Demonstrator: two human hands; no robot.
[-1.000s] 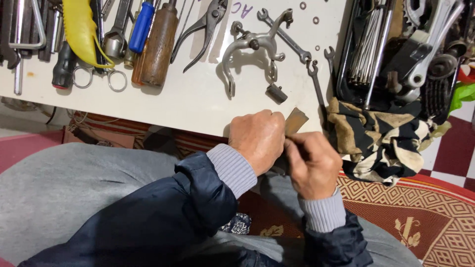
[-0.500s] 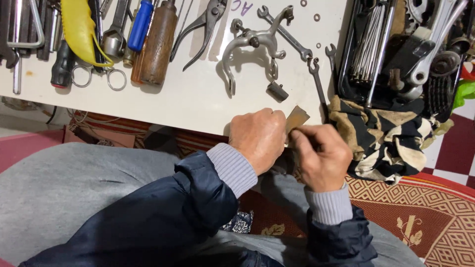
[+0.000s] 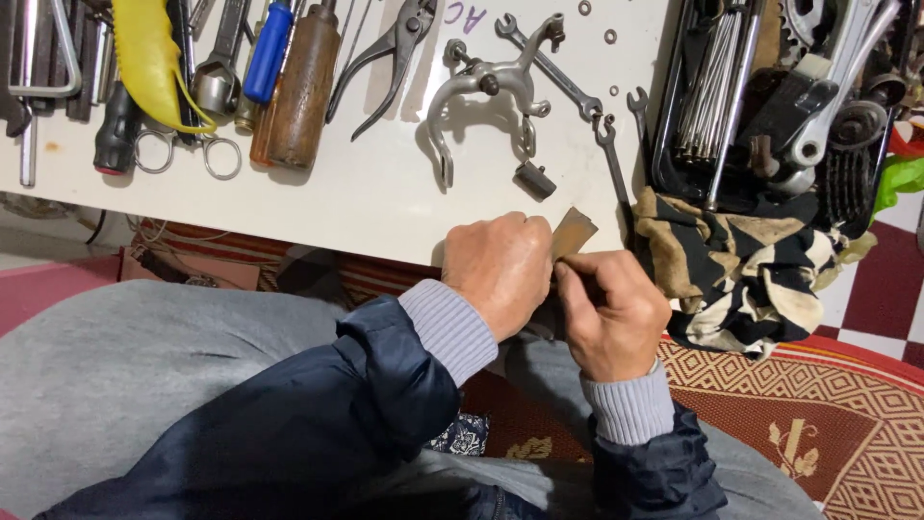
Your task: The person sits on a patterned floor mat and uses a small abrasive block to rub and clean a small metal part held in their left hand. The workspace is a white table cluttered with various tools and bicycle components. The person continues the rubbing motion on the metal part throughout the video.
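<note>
1. The left hand and the right hand are together just below the near edge of the white counter, with the knuckles touching each other.
2. Between them they hold a small brown strip, maybe sandpaper. Only its upper end shows above the fingers.
3. The long axis of the strip runs from about 7 o'clock to 1 o'clock, and the free end points to 1 o'clock, over the edge of the counter.
4. The left hand is curled into a fist beside the strip. What is inside the fist I cannot tell.
5. The right hand pinches the lower part of the strip with thumb and fingers.
6. At 12 o'clock from the hands, a metal bicycle brake arm lies on the counter, and near it a small dark block.
7. At 3 o'clock from the hands, a black and beige cloth hangs over the corner of the counter.
8. At 10 o'clock, well apart, lie pliers, a tool with a brown wooden handle and a screwdriver with a blue handle.
9. Thin wrenches lie at 1 o'clock, near the cloth.
</note>
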